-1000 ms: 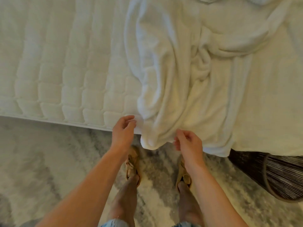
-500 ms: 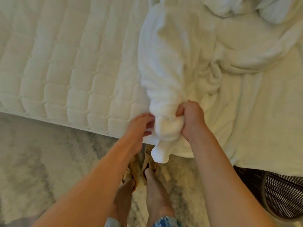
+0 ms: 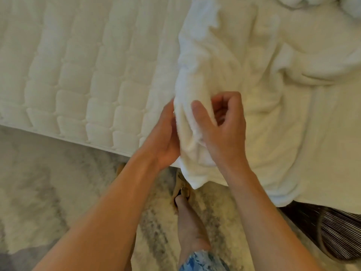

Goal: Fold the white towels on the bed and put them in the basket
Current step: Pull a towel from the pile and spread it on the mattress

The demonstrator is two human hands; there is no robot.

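Head view, towel: the towel [image 3: 207,61] is bunched into a long rumpled roll. It runs from the middle of the bed [image 3: 78,75] to the near edge, and its lower end hangs past the mattress toward the floor.
Head view, left grip: the left grip [image 3: 166,139] cups the roll's left side with the palm turned toward the cloth. Its fingers are hidden behind the towel, so it appears to be holding it.
Head view, right grip: the right grip [image 3: 226,132] is narrow and on the towel. Its thumb [image 3: 197,109] lies across a fold and its fingers curl above the cloth.
Head view, towel against grip: the roll's near end sits squeezed between the two hands, touching both. The rest trails away from them up the bed.
Head view, other towels: more white towels [image 3: 316,61] lie crumpled at the upper right. A flatter one [image 3: 293,145] is spread to the right and droops over the bed's edge.
Head view, basket: the dark slatted basket [image 3: 338,233] stands on the floor at the lower right, partly under that drooping towel. Its inside cannot be seen.
Head view, done: no neatly folded towel is visible.
Head view, left to do: judging by this, the task is at an early stage. This towel needs spreading, folding and carrying to the basket, and then the others need the same.
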